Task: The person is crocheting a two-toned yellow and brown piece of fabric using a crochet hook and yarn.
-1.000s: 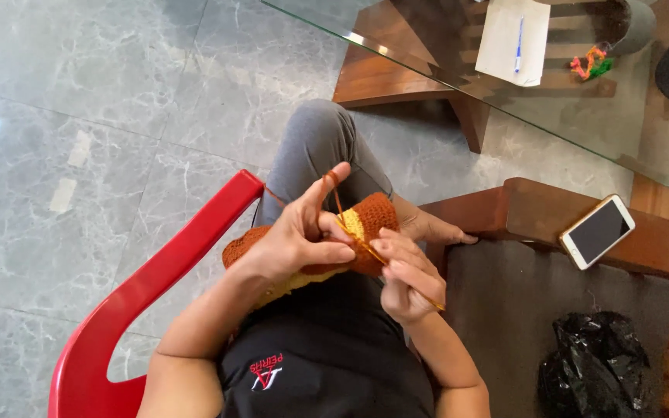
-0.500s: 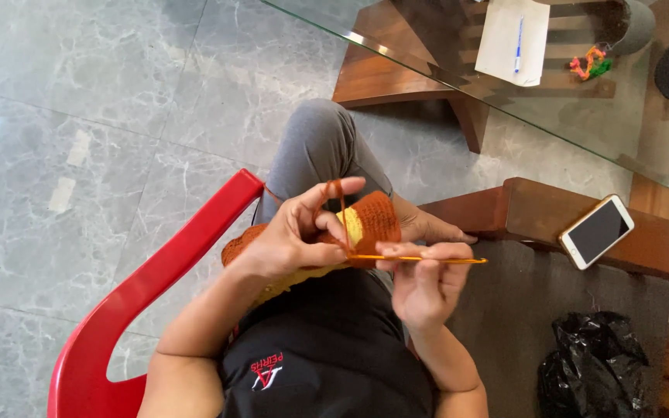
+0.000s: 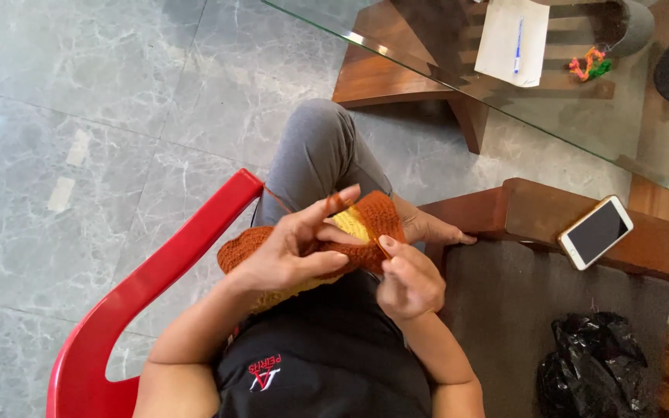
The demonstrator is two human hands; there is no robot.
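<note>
We see the orange and yellow crocheted piece of yarn work (image 3: 369,224) lying across our lap, its long axis running left to right, just beyond the fingers. Our left hand (image 3: 292,251) grasps its near edge, fingers pinching the fabric, a thin strand over the raised forefinger. Our right hand (image 3: 408,282) touches the right end, fingers clenched; we cannot tell what they hold. Half a second ago a yellow hook showed level in the right hand; now it is hidden. A red plastic chair (image 3: 149,294) carries us; a white phone (image 3: 596,232) rests on the wooden desk (image 3: 536,217).
</note>
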